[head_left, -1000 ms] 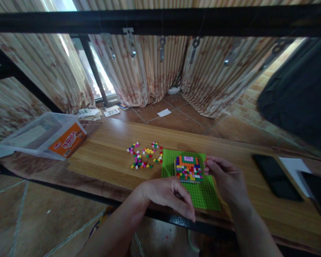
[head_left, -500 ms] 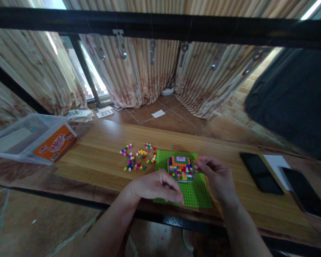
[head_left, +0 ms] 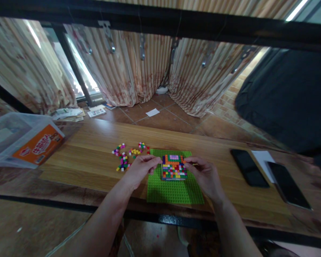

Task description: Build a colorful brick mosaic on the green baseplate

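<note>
A block build (head_left: 174, 167) of small multicoloured toy bricks stands on a green studded baseplate (head_left: 173, 192). My left hand (head_left: 140, 170) is at the build's upper left corner, its thumb and forefinger pinched together. Whatever may be between those fingertips is hidden. From the other side, my right hand (head_left: 205, 175) reaches to the build's upper right edge, and its fingertips pinch a small orange brick (head_left: 185, 161) against or just beside the build. Loose coloured bricks (head_left: 122, 162) lie scattered left of the baseplate, some partly behind my left hand.
Two dark phones, one nearer (head_left: 248, 167) and one farther right (head_left: 289, 185), lie with a white paper (head_left: 262, 161) on the wooden table (head_left: 91, 153). A clear plastic bin (head_left: 24, 142) with an orange label stands at the left. A dark bar (head_left: 160, 19) crosses above.
My left hand has risen from the baseplate's front to the build's left side, its fingers now pinched. My right hand has brought the orange brick left to the build's edge. The view has shifted slightly.
</note>
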The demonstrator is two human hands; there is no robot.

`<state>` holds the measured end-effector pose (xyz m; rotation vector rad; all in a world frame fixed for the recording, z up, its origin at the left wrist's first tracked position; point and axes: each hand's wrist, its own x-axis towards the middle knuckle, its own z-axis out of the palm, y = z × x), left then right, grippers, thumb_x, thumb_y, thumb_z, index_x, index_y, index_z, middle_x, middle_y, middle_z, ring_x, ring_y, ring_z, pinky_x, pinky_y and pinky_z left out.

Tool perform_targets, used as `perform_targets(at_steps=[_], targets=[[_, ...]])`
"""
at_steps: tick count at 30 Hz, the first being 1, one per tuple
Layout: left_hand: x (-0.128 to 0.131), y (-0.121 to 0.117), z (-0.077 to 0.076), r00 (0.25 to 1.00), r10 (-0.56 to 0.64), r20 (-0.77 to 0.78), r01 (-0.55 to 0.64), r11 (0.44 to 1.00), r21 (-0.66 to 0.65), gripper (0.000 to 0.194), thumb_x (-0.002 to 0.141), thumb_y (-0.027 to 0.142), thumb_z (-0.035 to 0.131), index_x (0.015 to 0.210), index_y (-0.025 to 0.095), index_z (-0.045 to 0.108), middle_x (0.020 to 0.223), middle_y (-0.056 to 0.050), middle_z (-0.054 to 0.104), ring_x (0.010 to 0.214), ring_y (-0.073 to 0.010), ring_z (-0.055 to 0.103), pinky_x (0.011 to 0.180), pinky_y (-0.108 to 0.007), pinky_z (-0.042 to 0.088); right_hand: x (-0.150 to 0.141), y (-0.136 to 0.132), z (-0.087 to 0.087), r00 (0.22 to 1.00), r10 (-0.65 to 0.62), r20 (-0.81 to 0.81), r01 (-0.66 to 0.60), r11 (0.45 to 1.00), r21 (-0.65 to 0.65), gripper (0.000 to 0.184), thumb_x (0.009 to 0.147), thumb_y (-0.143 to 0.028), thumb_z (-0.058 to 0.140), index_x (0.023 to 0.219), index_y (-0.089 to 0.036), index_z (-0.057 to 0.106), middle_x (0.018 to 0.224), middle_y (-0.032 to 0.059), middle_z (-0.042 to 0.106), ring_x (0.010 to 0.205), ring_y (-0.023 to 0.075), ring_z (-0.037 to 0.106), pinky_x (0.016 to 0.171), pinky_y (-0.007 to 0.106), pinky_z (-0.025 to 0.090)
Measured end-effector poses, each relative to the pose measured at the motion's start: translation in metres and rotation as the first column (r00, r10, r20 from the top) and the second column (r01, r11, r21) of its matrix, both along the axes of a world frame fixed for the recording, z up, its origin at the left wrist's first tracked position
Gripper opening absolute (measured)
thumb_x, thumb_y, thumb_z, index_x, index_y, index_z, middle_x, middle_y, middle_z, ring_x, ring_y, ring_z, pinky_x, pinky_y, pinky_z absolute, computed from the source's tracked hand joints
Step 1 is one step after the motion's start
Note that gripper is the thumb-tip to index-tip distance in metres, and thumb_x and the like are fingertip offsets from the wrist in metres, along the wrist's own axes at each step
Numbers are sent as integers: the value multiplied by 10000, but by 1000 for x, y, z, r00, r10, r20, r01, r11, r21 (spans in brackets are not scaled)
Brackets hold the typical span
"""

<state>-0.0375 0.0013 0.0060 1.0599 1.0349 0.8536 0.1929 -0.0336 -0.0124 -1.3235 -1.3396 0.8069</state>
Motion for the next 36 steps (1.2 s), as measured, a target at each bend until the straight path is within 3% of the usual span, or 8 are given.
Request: perform_targets(at_steps=[7,14,19,29,36], targets=[[2,-1,-3,999,6,-38,-5,1000,25,380,708,508,748,650,152,632,581,42,493,543,-79,414,533,-233,305,-2,-2,1,999,-12,29,12,1000,-6,153,803,-378,761,833,-229,775,825,30,764,728,179,691,689,308,579],[5,-3,-6,999,19,-49,-16,998,55,352,746,476,727,644,162,607,559,51,473,532,-81,404,535,-244,284,2,-5,-1,954,43,297,-82,989,123,114,882,-320,694,889,-272,796,937,40,754,846,189,704,764,318,579],[7,-2,-8,998,6,-61,-2,998,67,350,764,469,701,625,167,591,548,50,461,530,-86,397,535,-251,280,-1,-6,1,918,-8,396,-71,980,184,134,904,-289,665,928,-288,797,957,44,740,866,196,710,794,336,582],[8,-3,-6,996,20,-87,-16,999,37,293,759,440,699,719,152,669,593,39,498,541,-86,391,534,-244,278,-8,-6,-1,935,-53,350,0,989,150,134,883,-310,688,975,-262,772,893,33,760,773,185,705,736,328,579],[7,-3,-6,996,13,-83,-10,999,41,299,742,446,708,705,152,671,571,45,486,534,-85,392,533,-245,275,-1,-2,-8,985,-154,74,149,987,66,192,816,-388,758,923,-229,769,875,39,763,798,197,715,775,359,592]])
